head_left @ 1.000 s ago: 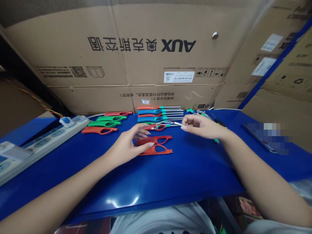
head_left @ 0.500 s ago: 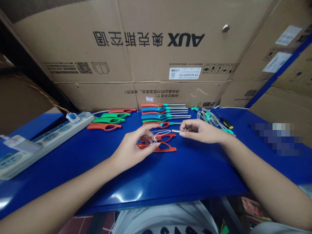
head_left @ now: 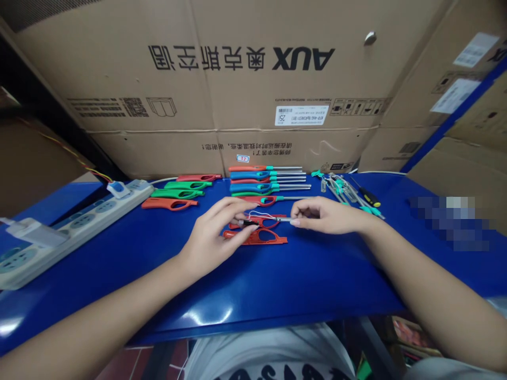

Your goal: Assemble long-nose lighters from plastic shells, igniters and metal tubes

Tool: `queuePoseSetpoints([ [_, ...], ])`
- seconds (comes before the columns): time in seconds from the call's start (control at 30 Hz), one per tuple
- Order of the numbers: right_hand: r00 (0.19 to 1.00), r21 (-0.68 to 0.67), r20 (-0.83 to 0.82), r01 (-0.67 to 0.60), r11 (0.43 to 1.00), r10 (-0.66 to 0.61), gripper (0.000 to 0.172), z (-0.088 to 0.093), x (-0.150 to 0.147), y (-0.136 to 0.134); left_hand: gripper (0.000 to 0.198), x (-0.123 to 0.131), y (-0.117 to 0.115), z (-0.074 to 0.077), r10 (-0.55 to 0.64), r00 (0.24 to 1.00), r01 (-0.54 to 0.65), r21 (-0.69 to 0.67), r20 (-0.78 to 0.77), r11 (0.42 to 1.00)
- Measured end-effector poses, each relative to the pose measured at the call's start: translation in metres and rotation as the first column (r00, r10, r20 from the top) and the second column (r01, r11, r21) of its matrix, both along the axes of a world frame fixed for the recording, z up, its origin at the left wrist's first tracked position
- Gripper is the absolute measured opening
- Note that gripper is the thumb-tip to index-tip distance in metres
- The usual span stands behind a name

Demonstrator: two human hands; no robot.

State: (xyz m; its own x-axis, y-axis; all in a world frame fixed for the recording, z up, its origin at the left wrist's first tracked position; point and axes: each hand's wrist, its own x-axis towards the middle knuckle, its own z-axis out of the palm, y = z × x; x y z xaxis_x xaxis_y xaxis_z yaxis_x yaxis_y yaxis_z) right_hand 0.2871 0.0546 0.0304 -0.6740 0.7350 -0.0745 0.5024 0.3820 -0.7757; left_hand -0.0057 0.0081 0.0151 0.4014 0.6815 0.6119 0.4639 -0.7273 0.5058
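My left hand (head_left: 214, 229) pinches a small black part (head_left: 250, 223) between thumb and fingers. Thin white wires (head_left: 261, 214) run from it to a slim metal tube (head_left: 283, 219). The tube's other end is gripped in the closed fingers of my right hand (head_left: 330, 215). Beneath the wires, two red lighter shell halves (head_left: 273, 240) lie on the blue table (head_left: 301, 279). Just behind my hands lies a red lighter (head_left: 268, 200) with a long metal nozzle. My fingers hide part of the black part.
Several assembled lighters (head_left: 249, 176) lie in a row at the back. Coloured shell halves (head_left: 174, 203) are to the left, near a white power strip (head_left: 79, 227). Metal tubes with green parts (head_left: 348, 192) and a screwdriver (head_left: 370, 198) lie right. A cardboard box (head_left: 222, 105) stands behind.
The black part now shows at my left fingertips, and the wires sit lower and flatter. My right hand and the tube have moved slightly down.
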Motion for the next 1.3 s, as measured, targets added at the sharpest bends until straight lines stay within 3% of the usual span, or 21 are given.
queuePoseSetpoints([
  [0.13,0.993,-0.029,0.057,-0.106,0.994,0.107,0.041,0.001,0.001,-0.001,0.021,0.002,0.002,0.000,0.037,0.995,-0.031,-0.066,0.096,0.997],
  [0.23,0.980,-0.047,0.102,-0.167,0.985,0.171,0.043,0.002,0.003,-0.001,0.015,0.004,0.007,-0.001,0.026,0.993,0.001,-0.227,0.118,0.974],
  [0.37,0.969,-0.040,0.153,-0.192,0.980,0.196,0.043,0.003,0.006,0.001,0.028,0.002,0.016,-0.006,-0.012,0.986,0.103,-0.545,0.168,0.832],
  [0.47,0.978,-0.053,0.148,-0.141,0.989,0.147,0.041,0.002,0.007,0.001,0.031,-0.002,0.021,-0.011,-0.032,0.989,0.118,-0.627,0.146,0.770],
  [0.63,0.987,-0.099,0.134,-0.080,0.992,0.093,0.041,-0.001,0.006,0.002,0.027,-0.004,0.022,-0.012,-0.031,0.999,0.041,-0.561,0.027,0.827],
  [0.77,0.976,-0.025,0.190,-0.104,0.994,0.107,0.039,-0.002,0.006,0.002,0.025,-0.005,0.021,-0.008,-0.053,0.991,-0.016,-0.486,-0.127,0.874],
  [1.0,0.970,-0.028,0.229,-0.077,0.997,0.081,0.034,0.000,0.003,0.001,0.025,-0.008,0.022,-0.009,-0.105,0.957,0.018,-0.306,-0.270,0.952],
  [1.3,0.951,0.039,0.299,-0.097,0.995,0.081,0.025,-0.001,0.002,-0.001,0.022,-0.007,0.021,-0.013,-0.102,0.934,0.024,-0.225,-0.341,0.974],
])
